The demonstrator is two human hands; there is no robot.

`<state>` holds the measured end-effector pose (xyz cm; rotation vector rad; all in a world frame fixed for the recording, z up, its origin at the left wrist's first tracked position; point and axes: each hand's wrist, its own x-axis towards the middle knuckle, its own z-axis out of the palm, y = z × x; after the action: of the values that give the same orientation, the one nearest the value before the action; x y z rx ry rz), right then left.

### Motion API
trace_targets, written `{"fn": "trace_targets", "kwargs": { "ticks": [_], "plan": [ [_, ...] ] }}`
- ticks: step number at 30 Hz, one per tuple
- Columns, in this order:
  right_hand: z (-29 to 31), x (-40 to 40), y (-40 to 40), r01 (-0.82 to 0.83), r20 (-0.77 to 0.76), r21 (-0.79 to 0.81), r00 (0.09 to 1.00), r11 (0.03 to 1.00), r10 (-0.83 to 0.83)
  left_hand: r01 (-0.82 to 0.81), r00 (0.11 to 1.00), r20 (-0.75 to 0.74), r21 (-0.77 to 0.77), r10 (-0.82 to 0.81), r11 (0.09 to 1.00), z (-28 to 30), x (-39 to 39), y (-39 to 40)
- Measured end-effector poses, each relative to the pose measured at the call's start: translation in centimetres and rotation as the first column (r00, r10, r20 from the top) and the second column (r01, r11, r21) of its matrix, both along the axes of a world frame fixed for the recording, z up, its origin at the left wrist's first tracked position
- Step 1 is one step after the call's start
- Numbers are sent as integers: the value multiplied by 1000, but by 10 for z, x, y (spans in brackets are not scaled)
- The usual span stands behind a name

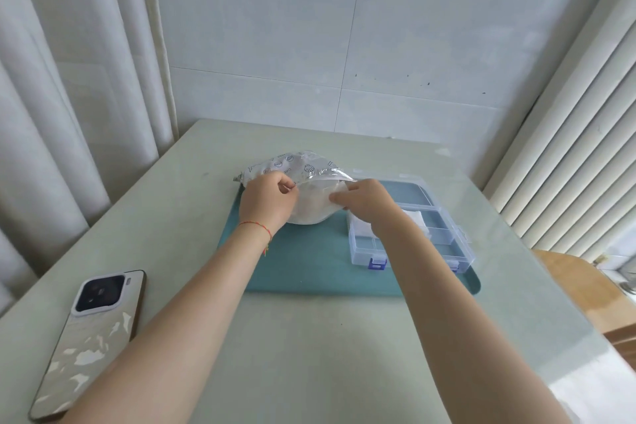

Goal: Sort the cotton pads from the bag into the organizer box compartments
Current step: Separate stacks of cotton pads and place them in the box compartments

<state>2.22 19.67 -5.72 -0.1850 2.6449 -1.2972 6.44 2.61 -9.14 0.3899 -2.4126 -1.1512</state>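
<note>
- Your left hand (266, 201) pinches the near edge of the bag (303, 179) of cotton pads; your right hand (364, 200) pinches the same edge from the other side.
- The bag lies on the teal tray (309, 262), left of the open organizer box (413, 237).
- White pads (361, 227) already sit in one compartment.
- A phone (89, 337) lies on the surface (309, 354) at your left.

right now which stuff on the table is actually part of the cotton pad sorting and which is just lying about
Part of the job:
- bag of cotton pads, gripped by the left hand and right hand
- organizer box, open, white pads already in one compartment
- teal tray under both

Just lying about:
- phone, face down near the table's left edge
</note>
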Motion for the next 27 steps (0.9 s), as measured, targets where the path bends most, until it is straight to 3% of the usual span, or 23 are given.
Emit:
{"fn": "trace_targets", "kwargs": {
  "ticks": [7,11,15,19,27],
  "plan": [
    [-3,2,30,7,56,-181,998,983,3,88,991,-104,-14,-89,996,11,16,23],
    [-5,3,47,7,85,-348,996,938,24,190,982,-1,33,-190,981,15,18,35],
    [-2,4,62,-9,105,-495,992,869,70,311,930,110,278,-352,909,16,16,49],
    [-1,-1,76,-13,118,-561,989,828,95,311,926,26,511,-376,801,12,6,64],
    [-9,-17,88,-84,76,-542,986,836,148,289,939,-44,636,-341,715,9,-10,75]
  ]
}}
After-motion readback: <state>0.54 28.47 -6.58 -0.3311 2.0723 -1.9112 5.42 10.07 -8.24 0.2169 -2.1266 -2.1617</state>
